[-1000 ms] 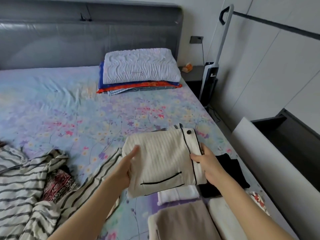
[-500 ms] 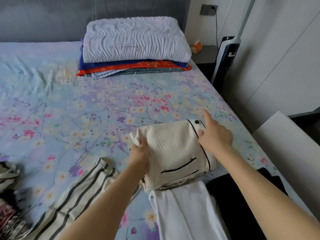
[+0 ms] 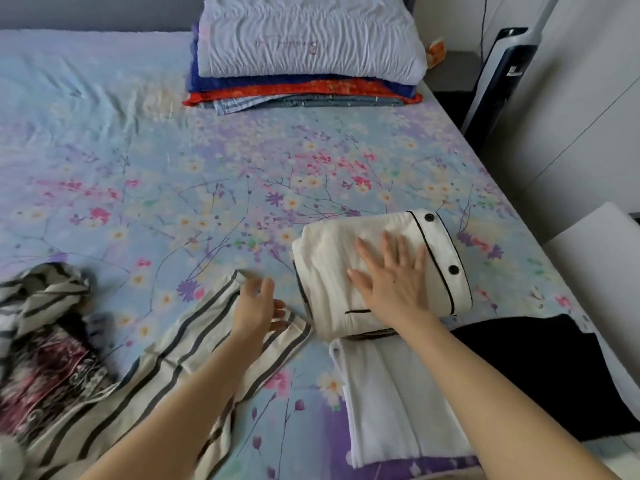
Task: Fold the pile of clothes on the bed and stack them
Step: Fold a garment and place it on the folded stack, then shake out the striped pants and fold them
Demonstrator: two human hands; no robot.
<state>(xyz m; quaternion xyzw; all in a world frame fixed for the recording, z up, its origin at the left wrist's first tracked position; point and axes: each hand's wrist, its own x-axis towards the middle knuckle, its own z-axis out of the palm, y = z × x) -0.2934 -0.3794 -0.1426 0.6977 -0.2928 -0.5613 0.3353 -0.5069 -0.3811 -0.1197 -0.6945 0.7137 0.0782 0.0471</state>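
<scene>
A folded cream garment (image 3: 332, 271) with black piping and black buttons lies on the floral bedsheet (image 3: 173, 168), at the far end of a folded white garment (image 3: 391, 403). My right hand (image 3: 391, 275) presses flat on its top, fingers spread. My left hand (image 3: 258, 308) hovers with relaxed fingers over the end of a cream, dark-striped garment (image 3: 166, 368) that runs to the lower left. A red patterned cloth (image 3: 48, 368) lies in the unfolded pile at the left. A black garment (image 3: 540, 372) lies to the right of the white one.
A white pillow (image 3: 311, 39) sits on a stack of blue, red and checked folded cloths (image 3: 298, 95) at the head of the bed. A nightstand (image 3: 453, 71) and an upright appliance (image 3: 498, 81) stand beyond the bed's right edge.
The cream garment has been set down on the bed. My left hand let go of it and moved left over the striped garment. My right hand now presses flat on top.
</scene>
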